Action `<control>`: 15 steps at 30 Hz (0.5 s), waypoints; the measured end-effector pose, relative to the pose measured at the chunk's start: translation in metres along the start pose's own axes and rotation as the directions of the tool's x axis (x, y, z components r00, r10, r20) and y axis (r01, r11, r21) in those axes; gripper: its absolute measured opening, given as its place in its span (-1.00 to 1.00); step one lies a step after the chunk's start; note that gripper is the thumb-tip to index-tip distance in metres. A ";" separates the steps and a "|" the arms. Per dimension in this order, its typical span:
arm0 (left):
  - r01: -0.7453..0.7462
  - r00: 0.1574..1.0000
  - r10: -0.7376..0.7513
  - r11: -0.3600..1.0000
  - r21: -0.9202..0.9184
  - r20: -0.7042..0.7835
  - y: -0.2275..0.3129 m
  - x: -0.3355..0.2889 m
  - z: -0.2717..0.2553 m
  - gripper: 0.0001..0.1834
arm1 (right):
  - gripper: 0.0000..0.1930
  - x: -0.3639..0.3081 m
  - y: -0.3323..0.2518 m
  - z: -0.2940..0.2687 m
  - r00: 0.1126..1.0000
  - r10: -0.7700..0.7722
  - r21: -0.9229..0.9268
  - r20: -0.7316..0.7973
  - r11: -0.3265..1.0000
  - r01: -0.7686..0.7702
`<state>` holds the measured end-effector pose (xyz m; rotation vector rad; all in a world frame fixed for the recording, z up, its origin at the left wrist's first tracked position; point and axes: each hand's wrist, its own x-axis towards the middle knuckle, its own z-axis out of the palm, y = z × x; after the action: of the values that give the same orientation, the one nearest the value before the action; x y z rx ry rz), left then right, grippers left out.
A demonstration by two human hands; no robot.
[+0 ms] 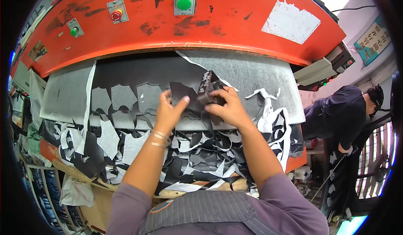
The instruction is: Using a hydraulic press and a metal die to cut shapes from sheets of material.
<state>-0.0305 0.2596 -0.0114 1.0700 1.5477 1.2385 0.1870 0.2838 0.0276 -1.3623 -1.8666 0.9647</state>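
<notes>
My right hand [228, 107] grips a dark steel cutting die [205, 88], a hollow frame with worn pale marks on its side. The die is tilted over a sheet of black leather-like material [142, 69] spread on the grey cutting board [277, 77]. To its left, my left hand [168, 113] has thumb and fingers apart. The thumb tip overlaps a cut black piece [181, 91]; whether it touches the piece I cannot tell. Left of that hand, several shaped gaps [121, 96] run along the sheet's near edge and show the board.
Black and white offcuts [210, 159] are heaped along the near edge. An orange machine beam [226, 21] spans the far side, with a green button [184, 4] and a red stop button [116, 15]. At the right, another person [336, 113] bends forward.
</notes>
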 end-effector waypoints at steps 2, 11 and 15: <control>0.032 0.999 -0.030 0.995 0.098 -0.024 0.000 0.018 -0.002 -0.20 | -0.46 0.013 -0.002 0.013 0.998 0.059 -0.044 -0.032 0.997 -0.060; -0.086 0.993 0.101 0.969 0.230 -0.055 -0.006 0.014 0.009 -0.43 | -0.45 0.038 0.006 0.027 0.988 0.074 -0.489 -0.138 0.862 -0.133; -0.106 0.991 0.116 0.982 0.155 -0.059 -0.001 -0.005 0.002 -0.49 | -0.49 0.039 0.006 0.027 0.985 0.074 -0.463 -0.158 0.875 -0.140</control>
<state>-0.0276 0.2548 -0.0125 1.2384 1.6748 1.2592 0.1568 0.3166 0.0107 -1.7831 -2.0163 0.4557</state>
